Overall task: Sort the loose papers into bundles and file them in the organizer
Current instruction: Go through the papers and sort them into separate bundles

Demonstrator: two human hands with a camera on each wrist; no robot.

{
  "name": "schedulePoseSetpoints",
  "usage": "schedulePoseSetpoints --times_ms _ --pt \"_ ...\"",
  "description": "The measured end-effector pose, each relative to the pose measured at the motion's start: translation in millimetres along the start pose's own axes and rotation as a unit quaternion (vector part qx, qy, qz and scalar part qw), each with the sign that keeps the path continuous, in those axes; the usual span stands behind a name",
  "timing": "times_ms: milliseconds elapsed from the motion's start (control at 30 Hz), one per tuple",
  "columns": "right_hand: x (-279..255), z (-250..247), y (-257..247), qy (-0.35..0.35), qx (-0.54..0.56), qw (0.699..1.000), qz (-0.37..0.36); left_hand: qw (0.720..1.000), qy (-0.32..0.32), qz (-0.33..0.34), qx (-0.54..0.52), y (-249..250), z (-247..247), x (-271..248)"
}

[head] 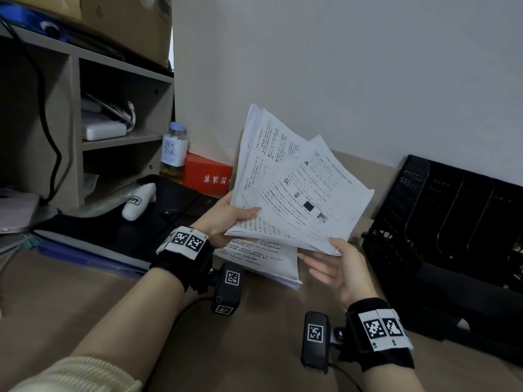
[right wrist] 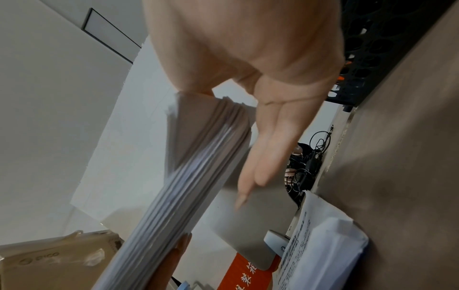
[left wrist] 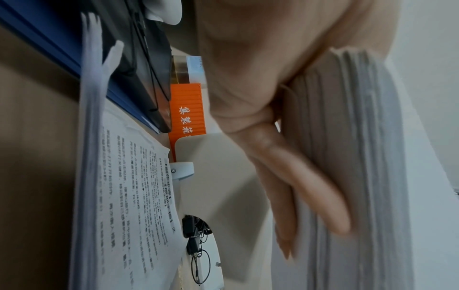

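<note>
A fanned stack of printed papers [head: 297,188] is held up above the brown table. My left hand [head: 226,219] pinches its lower left edge, thumb on top and fingers [left wrist: 298,186] underneath against the sheets [left wrist: 360,157]. My right hand [head: 336,264] lies under the stack's lower right corner, fingers [right wrist: 268,137] straight and a little apart from the stack [right wrist: 198,157], thumb touching the corner. A second pile of papers [head: 263,258] lies flat on the table beneath. The black mesh organizer [head: 441,222] stands at the right, slots facing me.
A wooden shelf unit [head: 113,123] with a cardboard box [head: 127,21] on top fills the left. Near the wall stand a bottle [head: 174,151] and a red box [head: 206,174]. A white gadget [head: 138,202], black items and a blue folder [head: 85,258] lie at left.
</note>
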State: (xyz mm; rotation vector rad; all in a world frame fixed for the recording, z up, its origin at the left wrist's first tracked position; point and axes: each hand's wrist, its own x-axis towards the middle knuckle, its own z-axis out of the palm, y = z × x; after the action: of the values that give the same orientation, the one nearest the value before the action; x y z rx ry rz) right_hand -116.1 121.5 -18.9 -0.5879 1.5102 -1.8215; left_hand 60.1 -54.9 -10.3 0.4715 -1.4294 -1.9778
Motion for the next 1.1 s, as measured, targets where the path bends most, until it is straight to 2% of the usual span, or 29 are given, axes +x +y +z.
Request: schedulePoseSetpoints --times_ms 100,400,600,767,967,1100 --pt "-1.6 1.9 -1.7 -0.016 -0.021 1.0 0.017 1.0 0.012 0.003 0.012 1.1 -1.4 1.2" --pt "-4.7 5.4 -1.4 -0.02 -0.035 0.999 -0.025 1.0 0.025 0.014 0.008 1.9 -1.0 -1.1" --pt "1.9 -1.6 -1.5 0.052 0.021 0.996 -0.075 0.998 0.05 0.013 -0.024 4.7 -1.3 -2.2" --pt "9.7 -11.5 -0.4 0.133 0.075 0.984 -0.089 0.997 0.032 0.009 -0.075 8.3 0.8 -6.6" --pt "13.4 -14.7 4.6 0.173 0.037 0.982 -0.063 0.987 0.027 0.024 -0.159 17.7 -0.3 -8.2" --pt "14.3 -8.6 7.7 0.147 0.0 0.988 -0.053 0.987 0.006 0.049 -0.156 20.8 -0.3 -9.7"
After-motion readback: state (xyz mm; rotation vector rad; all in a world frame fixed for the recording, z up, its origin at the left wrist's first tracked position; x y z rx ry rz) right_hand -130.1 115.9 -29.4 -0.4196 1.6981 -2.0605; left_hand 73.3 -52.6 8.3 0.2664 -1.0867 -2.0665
